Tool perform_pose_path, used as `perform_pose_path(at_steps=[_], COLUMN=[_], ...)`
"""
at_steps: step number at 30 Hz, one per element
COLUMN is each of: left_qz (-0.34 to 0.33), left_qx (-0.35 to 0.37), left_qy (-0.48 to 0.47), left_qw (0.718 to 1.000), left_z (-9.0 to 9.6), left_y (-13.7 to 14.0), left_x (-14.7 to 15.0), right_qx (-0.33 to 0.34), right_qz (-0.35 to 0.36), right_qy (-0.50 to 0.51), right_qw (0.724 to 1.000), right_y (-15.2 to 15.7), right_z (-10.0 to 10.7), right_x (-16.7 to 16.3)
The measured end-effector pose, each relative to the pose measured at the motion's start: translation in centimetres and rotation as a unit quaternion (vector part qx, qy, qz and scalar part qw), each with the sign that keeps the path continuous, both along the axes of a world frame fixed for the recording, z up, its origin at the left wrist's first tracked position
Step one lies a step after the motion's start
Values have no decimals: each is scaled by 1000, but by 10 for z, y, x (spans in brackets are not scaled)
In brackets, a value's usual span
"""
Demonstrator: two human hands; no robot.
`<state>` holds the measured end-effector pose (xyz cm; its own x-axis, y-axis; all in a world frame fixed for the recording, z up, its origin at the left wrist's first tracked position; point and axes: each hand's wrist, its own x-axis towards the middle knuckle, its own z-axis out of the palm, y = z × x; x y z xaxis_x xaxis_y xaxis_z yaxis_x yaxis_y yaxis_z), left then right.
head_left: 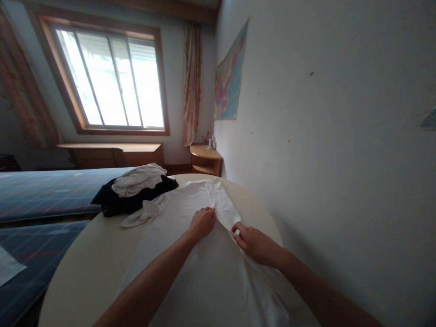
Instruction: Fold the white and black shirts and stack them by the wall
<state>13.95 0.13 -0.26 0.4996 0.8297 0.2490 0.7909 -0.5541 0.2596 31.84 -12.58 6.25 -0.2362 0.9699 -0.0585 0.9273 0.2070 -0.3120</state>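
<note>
A white shirt (190, 263) lies spread over a round table (88, 254), one sleeve stretched out to the left and its lower part running toward me. My left hand (203, 222) is closed with curled fingers on the cloth beside a seam near the middle; its fingertips are partly hidden. To the right, my right hand (254, 243) pinches the shirt's right edge between thumb and fingers, lifting the fabric slightly there. The cloth between both hands looks drawn taut.
On the table's far left, a black garment (127, 206) lies with a crumpled white one (141, 179) on top. Beds with blue plaid covers (51, 193) stand at the left. A bare wall (323, 159) runs close along the right. A corner shelf (206, 154) stands beyond the table.
</note>
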Motion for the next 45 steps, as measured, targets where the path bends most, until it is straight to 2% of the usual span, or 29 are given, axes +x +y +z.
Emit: perform_pose_path(at_steps=[2, 5, 9, 11, 12, 13, 14, 15, 17, 19, 21, 24, 27, 31, 36, 42, 45], left_qz=[-3, -8, -12, -14, -16, -18, -17, -13, -5, -30, -120, -296, -362, -362, -377, -401, -409], left_qx=[0, 4, 3, 1, 1, 0, 0, 0, 10, 29, 38, 21, 45, 107, 134, 146, 107], left_qy=[-3, -9, -20, -31, -38, -42, -46, -49, -54, -60, -63, -45, -6, 55, 111, 62, 27], left_qw=[1000, 1000, 1000, 999, 999, 999, 999, 999, 998, 997, 990, 954, 931, 924, 910, 902, 906], left_z=[-3, -9, -18, -21, -22, -22, -22, -22, -19, -15, -9, 0, 7, 10, 6, -2, -2], left_y=[-2, -6, -7, -7, -6, -6, -6, -6, -8, -14, -23, -43, -63, -76, -77, -75, -80], left_x=[-1, -2, -2, -3, -3, -4, -4, -4, -4, -2, 3, 15, 30, 45, 54, 59, 58], right_qx=[-53, -202, -377, -434, -441, -431, -397, -338, -170, -15, 45, 8, -31, -57, -63, -35, -6], right_qz=[22, 13, 12, 52, 67, 73, 64, 39, -46, -126, -171, -195, -182, -162, -151, -146, -165], right_qy=[30, 64, 188, 231, 240, 240, 231, 211, 140, 55, 10, 41, 76, 104, 104, 37, -7], right_qw=[998, 977, 907, 870, 862, 867, 886, 916, 974, 990, 984, 980, 980, 980, 981, 988, 986], right_y=[-2, -3, 1, 4, 6, 9, 13, 18, 29, 43, 56, 75, 92, 110, 126, 131, 126], right_z=[0, -5, -10, -10, -11, -11, -11, -11, -13, -18, -24, -35, -46, -54, -56, -56, -53], right_x=[-2, -4, -5, -6, -5, -5, -3, 0, 8, 21, 34, 49, 56, 61, 69, 68, 64])
